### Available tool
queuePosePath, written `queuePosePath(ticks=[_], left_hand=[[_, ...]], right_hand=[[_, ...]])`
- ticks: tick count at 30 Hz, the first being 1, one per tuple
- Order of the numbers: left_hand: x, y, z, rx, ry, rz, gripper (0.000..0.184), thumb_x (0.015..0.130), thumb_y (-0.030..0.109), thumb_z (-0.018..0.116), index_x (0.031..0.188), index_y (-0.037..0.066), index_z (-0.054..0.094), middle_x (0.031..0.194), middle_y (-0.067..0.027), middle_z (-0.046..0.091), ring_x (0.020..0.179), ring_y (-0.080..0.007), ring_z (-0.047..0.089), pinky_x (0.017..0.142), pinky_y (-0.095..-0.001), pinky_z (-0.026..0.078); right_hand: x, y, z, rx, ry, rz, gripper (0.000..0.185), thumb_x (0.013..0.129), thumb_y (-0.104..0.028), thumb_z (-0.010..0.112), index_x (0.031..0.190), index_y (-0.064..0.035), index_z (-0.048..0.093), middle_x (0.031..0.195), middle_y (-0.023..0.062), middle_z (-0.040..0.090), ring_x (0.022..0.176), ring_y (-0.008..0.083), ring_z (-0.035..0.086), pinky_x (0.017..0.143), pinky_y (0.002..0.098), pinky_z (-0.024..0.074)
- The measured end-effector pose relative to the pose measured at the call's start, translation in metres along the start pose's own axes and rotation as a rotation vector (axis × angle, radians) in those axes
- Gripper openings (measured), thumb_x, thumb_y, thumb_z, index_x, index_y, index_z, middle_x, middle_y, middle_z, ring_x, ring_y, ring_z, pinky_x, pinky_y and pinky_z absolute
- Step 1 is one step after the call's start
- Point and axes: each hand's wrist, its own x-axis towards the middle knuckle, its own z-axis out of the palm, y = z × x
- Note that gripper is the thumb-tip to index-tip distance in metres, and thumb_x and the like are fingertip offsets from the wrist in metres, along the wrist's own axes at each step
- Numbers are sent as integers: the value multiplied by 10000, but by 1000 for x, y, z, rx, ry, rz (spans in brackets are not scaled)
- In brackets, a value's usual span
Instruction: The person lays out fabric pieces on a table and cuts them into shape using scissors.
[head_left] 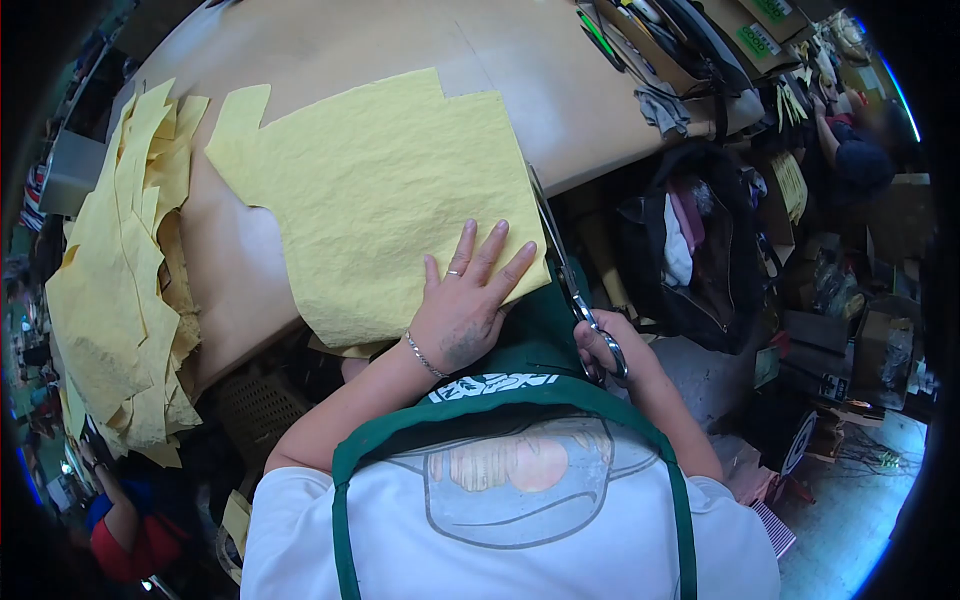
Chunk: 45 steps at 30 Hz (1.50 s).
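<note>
A large yellow sheet of leather-like material (380, 170) lies on the table and reaches over its front edge. My left hand (465, 305) rests flat on its lower right part, fingers spread, with a ring on one finger and a bracelet at the wrist. My right hand (610, 350) is wrapped round the handles of long metal scissors (562, 265). Their blades point away from me along the right edge of the sheet. Whether the blades are around the sheet or only beside it, I cannot tell.
On the left, a pile of yellow cut pieces (110, 280) hangs over the edge of the tan table (390, 35). Pens (600, 38), a grey cloth (662, 108) and boxes sit at the back right. An open black bag (715, 250) is right of me. Other people work at both sides.
</note>
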Motion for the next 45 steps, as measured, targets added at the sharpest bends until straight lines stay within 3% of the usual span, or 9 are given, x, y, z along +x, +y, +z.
queuePosePath(ticks=[10, 14, 19, 22, 26, 32, 36, 39, 45], left_hand=[[31, -4, 7, 168, 12, -64, 532, 824, 445, 417, 1293, 223, 300, 1387, -89, 150, 1276, -359, 84, 854, -699, 170], [28, -4, 0, 154, -33, -37, 503, 842, 408, 417, 1281, 179, 326, 1392, -81, 144, 1283, -346, 68, 873, -686, 159], [-8, 15, -98, -303, -123, 407, 413, 845, 214, 448, 1245, 135, 380, 1321, -108, 319, 1258, -289, 226, 966, -523, 230], [-40, 30, -141, -299, 235, 964, 194, 827, 113, 424, 994, 49, 500, 1119, -120, 519, 922, -222, 525, 865, -364, 364], [-50, 81, -162, -525, 566, 768, 254, 708, 227, 607, 908, 72, 638, 830, -63, 598, 646, -126, 565, 506, -182, 383], [-31, 75, -140, -691, 1006, 866, 103, 673, 70, 644, 771, 41, 648, 733, -11, 575, 562, -112, 523, 417, -188, 314], [-54, 59, -171, -1047, 570, 711, 50, 746, 168, 599, 794, 164, 614, 764, -19, 582, 579, -155, 582, 685, -290, 433], [-46, 30, -153, -938, 335, 878, 95, 837, 151, 437, 842, 97, 514, 872, -160, 578, 683, -148, 601, 795, -277, 406], [-54, 104, -148, -1138, 908, -160, 152, 790, 145, 495, 923, 120, 427, 982, -166, 523, 795, -174, 610, 998, -386, 237]], right_hand=[[25, -15, -4, 178, 28, -46, 613, 629, -679, 522, 687, -72, 448, 531, -13, 445, 437, 68, 457, 399, 203, 370], [25, 0, -22, 156, 122, -25, 654, 613, -682, 536, 727, -40, 484, 539, 3, 458, 467, 80, 475, 412, 215, 387], [23, -2, -43, -182, 390, -31, 624, 642, -626, 576, 736, -13, 505, 544, 19, 469, 465, 95, 470, 421, 237, 397], [25, -10, -47, -172, 383, -11, 580, 668, -616, 559, 716, -42, 488, 533, -5, 450, 447, 75, 444, 409, 219, 369], [30, -10, -41, -109, 336, -81, 532, 708, -606, 526, 697, -79, 453, 529, -24, 437, 432, 52, 419, 389, 193, 327], [34, 11, -45, 22, 300, -112, 454, 735, -522, 571, 705, -78, 479, 535, -29, 434, 441, 49, 410, 396, 202, 333], [39, 8, -41, 48, 305, -109, 460, 728, -526, 573, 730, -75, 481, 525, -28, 427, 425, 59, 422, 390, 202, 346], [37, 5, -35, 85, 306, -104, 483, 724, -541, 568, 725, -67, 471, 512, -26, 424, 419, 55, 425, 385, 198, 341], [38, 6, -38, 6, 271, -158, 517, 699, -577, 565, 679, -73, 454, 509, -25, 425, 420, 55, 436, 389, 191, 347]])
